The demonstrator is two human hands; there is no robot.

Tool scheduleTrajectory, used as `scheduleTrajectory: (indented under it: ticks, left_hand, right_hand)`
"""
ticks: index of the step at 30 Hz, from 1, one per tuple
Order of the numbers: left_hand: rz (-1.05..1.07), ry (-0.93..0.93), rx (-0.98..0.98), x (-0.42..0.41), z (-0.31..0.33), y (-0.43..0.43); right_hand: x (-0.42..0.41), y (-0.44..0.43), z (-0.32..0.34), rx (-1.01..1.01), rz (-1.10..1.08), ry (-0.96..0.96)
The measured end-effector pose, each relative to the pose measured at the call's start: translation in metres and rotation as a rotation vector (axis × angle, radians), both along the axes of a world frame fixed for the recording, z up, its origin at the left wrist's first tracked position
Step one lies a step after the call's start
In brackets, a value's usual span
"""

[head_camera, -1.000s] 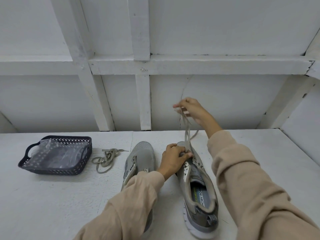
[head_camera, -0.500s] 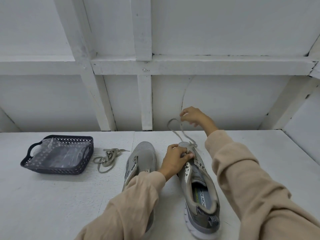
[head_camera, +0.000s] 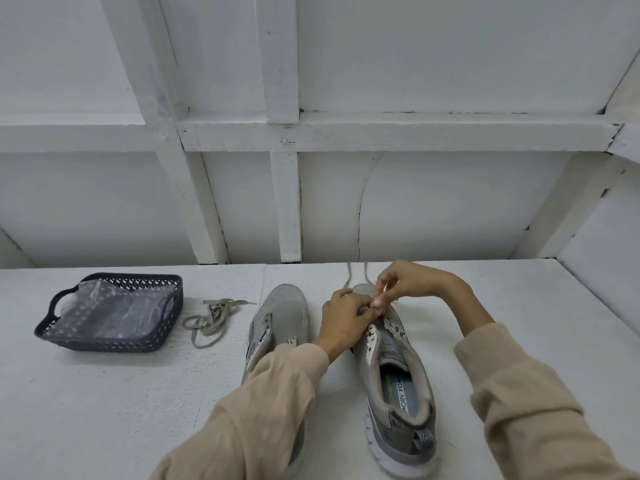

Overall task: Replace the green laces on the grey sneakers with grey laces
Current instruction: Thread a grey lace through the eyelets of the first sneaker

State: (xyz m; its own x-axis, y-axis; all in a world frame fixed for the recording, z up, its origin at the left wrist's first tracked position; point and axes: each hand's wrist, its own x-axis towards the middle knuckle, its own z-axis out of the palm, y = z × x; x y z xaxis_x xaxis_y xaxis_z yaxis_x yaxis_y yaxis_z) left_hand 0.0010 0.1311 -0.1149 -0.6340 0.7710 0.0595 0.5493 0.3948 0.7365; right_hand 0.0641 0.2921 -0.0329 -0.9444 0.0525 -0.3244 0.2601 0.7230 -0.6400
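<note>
Two grey sneakers stand toes-away on the white table. The right sneaker [head_camera: 394, 368] has a grey lace [head_camera: 349, 277] threaded at its toe end, with two strands trailing away over the table. My left hand [head_camera: 344, 315] grips the shoe's front by the lowest eyelets. My right hand [head_camera: 405, 284] pinches the lace right at those eyelets, fingertips touching my left hand. The left sneaker [head_camera: 280, 317] has no lace and is partly covered by my left sleeve. A loose greyish lace [head_camera: 211, 318] lies bundled to its left.
A dark perforated basket [head_camera: 104, 342] lined with clear plastic sits at the left of the table. A white panelled wall with beams rises behind the table [head_camera: 104, 410], and a slanted white panel closes the right side.
My right hand came down from holding the lace high above the shoe to the toe eyelets, meeting my left hand. The lace went slack, its strands now lying on the table beyond the toe.
</note>
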Motion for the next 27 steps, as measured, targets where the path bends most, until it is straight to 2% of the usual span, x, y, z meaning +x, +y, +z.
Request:
scheduleTrajectory:
  ticks: [4, 8, 12, 16, 19, 22, 27]
  left_hand:
    - [0.043, 0.091, -0.044, 0.004, 0.005, 0.0]
    - [0.02, 0.148, 0.068, 0.001, 0.006, 0.003]
    - [-0.093, -0.147, 0.178, 0.002, 0.011, 0.007]
    - [-0.139, -0.273, 0.177, -0.002, 0.012, 0.009]
    - [-0.203, -0.43, 0.169, -0.008, 0.012, 0.007]
    - [-0.244, -0.499, 0.186, -0.01, 0.01, 0.007]
    - [-0.234, -0.548, 0.204, -0.011, 0.009, 0.006]
  right_hand:
    - [0.014, 0.003, 0.0, -0.066, 0.002, 0.051]
    - [0.018, 0.001, 0.001, -0.096, -0.022, 0.056]
    - [0.016, -0.002, 0.009, -0.011, -0.024, 0.064]
    - [0.015, -0.003, 0.018, 0.009, 0.023, 0.017]
    - [0.01, -0.005, 0.021, 0.084, 0.023, 0.058]
    - [0.004, -0.007, 0.024, 0.162, 0.035, 0.098]
    - [-0.004, -0.012, 0.034, 0.091, 0.034, 0.114]
